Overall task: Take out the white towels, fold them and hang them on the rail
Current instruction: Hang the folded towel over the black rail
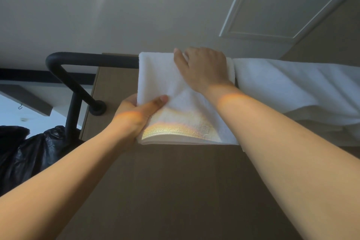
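A folded white towel point(161, 76) hangs over the black rail point(93, 60), which is fixed to a brown wall panel. My left hand point(136, 115) grips the towel's lower left edge, thumb on the front face. Above it, my right hand point(202, 68) lies on the towel's top where it drapes over the rail, fingers curled over the fold. A second white towel point(296, 87) hangs on the same rail just to the right, touching the first.
The rail bends down at its left end to a round wall mount point(98, 108). A black plastic bag point(29, 154) sits at the lower left beside a black upright bar. A white panelled door point(282, 2) is at the upper right.
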The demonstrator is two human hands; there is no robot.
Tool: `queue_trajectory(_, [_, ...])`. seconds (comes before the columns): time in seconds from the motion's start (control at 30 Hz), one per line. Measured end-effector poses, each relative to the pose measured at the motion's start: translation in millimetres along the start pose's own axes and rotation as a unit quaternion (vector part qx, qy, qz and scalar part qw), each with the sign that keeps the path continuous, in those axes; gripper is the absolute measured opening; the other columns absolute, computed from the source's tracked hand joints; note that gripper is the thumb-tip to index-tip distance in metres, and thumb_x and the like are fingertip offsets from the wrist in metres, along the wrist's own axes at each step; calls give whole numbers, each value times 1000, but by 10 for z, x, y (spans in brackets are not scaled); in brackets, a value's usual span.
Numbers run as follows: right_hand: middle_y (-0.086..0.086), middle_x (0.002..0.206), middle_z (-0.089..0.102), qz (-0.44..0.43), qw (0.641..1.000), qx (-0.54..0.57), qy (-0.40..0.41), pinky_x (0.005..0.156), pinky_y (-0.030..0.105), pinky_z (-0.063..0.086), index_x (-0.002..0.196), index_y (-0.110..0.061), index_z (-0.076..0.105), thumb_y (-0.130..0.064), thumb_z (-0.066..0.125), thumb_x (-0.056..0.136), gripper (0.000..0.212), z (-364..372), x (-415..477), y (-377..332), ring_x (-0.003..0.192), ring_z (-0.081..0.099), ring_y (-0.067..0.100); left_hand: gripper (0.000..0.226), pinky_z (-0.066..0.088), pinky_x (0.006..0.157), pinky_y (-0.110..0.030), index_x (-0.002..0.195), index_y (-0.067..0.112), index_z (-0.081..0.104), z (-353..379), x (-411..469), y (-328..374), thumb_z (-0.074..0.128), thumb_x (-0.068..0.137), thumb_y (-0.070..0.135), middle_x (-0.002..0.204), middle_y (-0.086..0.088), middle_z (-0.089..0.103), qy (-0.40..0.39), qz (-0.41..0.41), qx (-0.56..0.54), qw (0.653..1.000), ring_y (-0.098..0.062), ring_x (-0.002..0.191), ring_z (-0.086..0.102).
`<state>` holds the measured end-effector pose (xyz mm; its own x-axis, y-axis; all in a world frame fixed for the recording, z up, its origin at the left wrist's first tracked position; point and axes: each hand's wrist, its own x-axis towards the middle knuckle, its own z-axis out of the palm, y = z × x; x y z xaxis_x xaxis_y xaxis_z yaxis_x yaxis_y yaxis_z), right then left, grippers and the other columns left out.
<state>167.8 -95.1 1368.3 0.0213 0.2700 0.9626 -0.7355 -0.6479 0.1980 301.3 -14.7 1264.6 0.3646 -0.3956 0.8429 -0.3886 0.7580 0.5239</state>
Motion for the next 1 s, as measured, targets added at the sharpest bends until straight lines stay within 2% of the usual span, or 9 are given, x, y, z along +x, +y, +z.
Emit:
queue_trajectory(0.37, [12, 89, 70, 7, 1000, -10, 6, 67, 35, 28, 71, -20, 47, -47, 31, 101, 43, 1, -26, 83, 89, 62, 34, 34, 54, 50, -20, 93, 21, 66, 56, 18, -25, 82, 68, 39, 79, 4, 76, -4, -2, 2, 1000, -14, 66, 73])
queue_trajectory(0.47, [11, 91, 69, 9, 1000, -11, 10, 72, 37, 31, 73, -21, 46, -44, 31, 101, 40, 12, -61, 71, 90, 61, 34, 32, 54, 49, -20, 92, 22, 66, 54, 10, -24, 82, 69, 39, 78, 6, 76, -6, -4, 3, 1000, -14, 66, 73])
queue_trajectory(0.57, [8, 100, 67, 17, 999, -37, 17, 84, 39, 33, 88, -20, 55, -44, 29, 100, 38, 21, -175, 63, 99, 58, 32, 30, 56, 53, -22, 91, 22, 66, 54, 7, -26, 82, 71, 37, 79, 5, 76, -9, -5, -3, 1000, -15, 69, 74])
queue_trajectory(0.63, [8, 111, 64, 13, 999, -34, 24, 95, 39, 32, 109, -17, 60, -43, 29, 97, 42, 37, -320, 88, 108, 54, 30, 27, 57, 55, -23, 91, 21, 66, 53, 1, -28, 81, 73, 34, 80, 4, 76, -12, -4, -7, 1000, -15, 70, 74])
queue_trajectory(0.7, [10, 136, 54, 16, 1000, -11, 20, 112, 42, 25, 136, -15, 51, -41, 29, 96, 53, 34, -519, 106, 129, 44, 29, 27, 58, 59, -25, 94, 20, 66, 51, -7, -32, 81, 74, 32, 82, 3, 77, -17, -5, -10, 1000, -17, 73, 74])
queue_trajectory(0.77, [12, 157, 31, 21, 999, 25, 14, 121, 45, 10, 151, -14, 33, -40, 26, 96, 61, 45, -780, 110, 147, 24, 27, 29, 61, 67, -30, 97, 19, 67, 45, -18, -46, 80, 75, 32, 87, -1, 77, -19, -7, -5, 1000, -19, 77, 74])
queue_trajectory(0.87, [13, 162, 16, 8, 995, 96, -2, 122, 47, 8, 153, -13, 28, -36, 26, 98, 60, 68, -1228, 86, 151, 11, 27, 35, 59, 82, -39, 104, 14, 68, 40, -50, -77, 79, 77, 32, 97, -6, 76, -20, -9, 2, 1000, -25, 88, 73])
queue_trajectory(1.0, [10, 163, 14, 10, 990, 116, -83, 123, 43, 8, 154, -16, 24, -38, 23, 99, 59, 65, -1711, 53, 151, 7, 21, 33, 58, 85, -36, 104, 14, 69, 5, -158, -207, 78, 78, 31, 100, -6, 75, -20, -12, 37, 999, -21, 90, 73])
